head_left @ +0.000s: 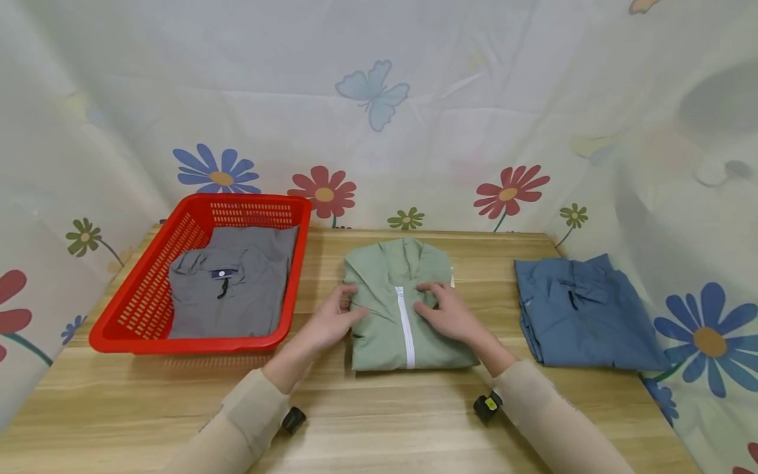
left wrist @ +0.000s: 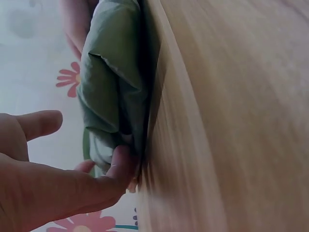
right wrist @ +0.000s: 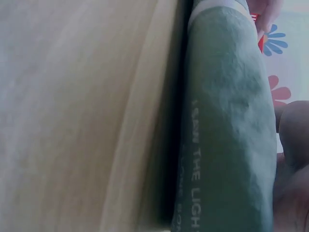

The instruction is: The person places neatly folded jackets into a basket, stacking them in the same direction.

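Observation:
A folded sage-green jacket (head_left: 385,329) with a white zipper lies on the wooden table, collar toward the back. At its left edge is my left hand (head_left: 336,319); the left wrist view shows the fingertips touching the side of the folded layers, thumb held apart. My right hand (head_left: 453,313) rests over the jacket's right side, its thumb and index finger reaching toward the zipper. The right wrist view shows the near fold of the jacket (right wrist: 227,116) with pale printed lettering; most of the right hand's fingers are hidden there.
To the left stands a red plastic basket (head_left: 299,276) holding folded grey clothing (head_left: 254,303) with a dark zipper pull. A folded blue garment (head_left: 586,329) lies at the right side of the table (head_left: 379,421). A flower-printed curtain (head_left: 450,151) encloses the back and sides.

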### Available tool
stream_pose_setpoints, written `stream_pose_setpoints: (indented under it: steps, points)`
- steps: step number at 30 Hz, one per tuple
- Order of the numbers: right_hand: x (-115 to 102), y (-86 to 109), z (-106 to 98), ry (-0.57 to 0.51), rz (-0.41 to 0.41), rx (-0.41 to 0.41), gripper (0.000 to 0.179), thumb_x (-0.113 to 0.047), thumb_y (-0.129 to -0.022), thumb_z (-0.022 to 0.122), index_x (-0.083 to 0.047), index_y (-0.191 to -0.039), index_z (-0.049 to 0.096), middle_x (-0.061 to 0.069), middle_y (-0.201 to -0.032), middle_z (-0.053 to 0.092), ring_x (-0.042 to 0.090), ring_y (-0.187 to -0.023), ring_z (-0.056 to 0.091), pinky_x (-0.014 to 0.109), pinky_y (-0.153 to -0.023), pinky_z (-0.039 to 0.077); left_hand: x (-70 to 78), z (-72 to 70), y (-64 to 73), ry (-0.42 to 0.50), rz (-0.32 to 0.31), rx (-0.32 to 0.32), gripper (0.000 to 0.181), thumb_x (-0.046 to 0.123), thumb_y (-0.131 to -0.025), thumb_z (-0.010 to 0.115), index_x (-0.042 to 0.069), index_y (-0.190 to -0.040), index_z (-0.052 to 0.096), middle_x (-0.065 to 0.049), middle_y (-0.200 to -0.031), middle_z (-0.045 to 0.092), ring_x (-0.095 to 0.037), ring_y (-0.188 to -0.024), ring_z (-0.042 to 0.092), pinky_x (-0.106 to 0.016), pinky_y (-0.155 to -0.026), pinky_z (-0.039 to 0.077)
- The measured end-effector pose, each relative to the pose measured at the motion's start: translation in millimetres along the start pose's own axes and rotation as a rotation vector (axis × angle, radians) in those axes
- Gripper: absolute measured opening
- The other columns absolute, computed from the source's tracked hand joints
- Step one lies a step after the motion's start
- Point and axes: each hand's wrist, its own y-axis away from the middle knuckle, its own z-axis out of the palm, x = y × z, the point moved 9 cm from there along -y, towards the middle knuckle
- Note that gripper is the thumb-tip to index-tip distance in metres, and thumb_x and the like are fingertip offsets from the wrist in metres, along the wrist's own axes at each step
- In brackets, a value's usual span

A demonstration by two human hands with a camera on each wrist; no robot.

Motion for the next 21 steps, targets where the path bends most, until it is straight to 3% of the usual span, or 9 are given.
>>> stream_pose_setpoints:
  steps: [6, 13, 18, 21]
  points:
    - [-6, -2.1, 0, -0.038, -0.023, -0.025, 0.041, -0.023, -0.102, 0.063, -0.001, -0.137, 0.060, 0.021, -0.141, 0.057, 0.039, -0.136, 0.047, 0.054, -0.112, 0.037, 0.3, -4.8, -2.7, 0.109, 0.037, 0.048, 0.051, 0.009, -0.099, 0.065, -0.001, -0.145, 0.047, -0.027, -0.133, 0.054, -0.038, -0.123, 0.052, -0.048, -0.100, 0.046]
    - [-6, -1.6, 1, -0.133, -0.015, -0.047, 0.040, -0.021, -0.102, 0.064, 0.000, -0.136, 0.060, 0.019, -0.139, 0.059, 0.036, -0.132, 0.051, 0.054, -0.109, 0.039, 2.3, -11.7, -4.7, 0.140, 0.052, 0.134, 0.046, 0.000, -0.097, 0.065, 0.003, -0.141, 0.052, -0.024, -0.129, 0.054, -0.035, -0.120, 0.054, -0.047, -0.097, 0.047]
    - [0, 1.3, -3, -0.224, -0.017, -0.020, 0.038, -0.017, -0.102, 0.064, 0.002, -0.134, 0.061, 0.019, -0.133, 0.062, 0.035, -0.125, 0.056, 0.053, -0.104, 0.045, 2.4, -13.3, -10.2, 0.197, 0.056, 0.156, 0.045, -0.007, -0.094, 0.066, 0.004, -0.136, 0.056, -0.021, -0.126, 0.055, -0.031, -0.115, 0.054, -0.041, -0.093, 0.048]
    - [4, 3.0, -8, -0.272, -0.013, 0.012, 0.034, -0.014, -0.102, 0.064, 0.004, -0.131, 0.062, 0.020, -0.130, 0.062, 0.036, -0.126, 0.056, 0.053, -0.106, 0.044, 1.6, -12.8, -13.4, 0.168, 0.068, 0.153, 0.043, -0.009, -0.093, 0.066, 0.002, -0.134, 0.059, -0.021, -0.123, 0.057, -0.030, -0.110, 0.056, -0.039, -0.091, 0.048]
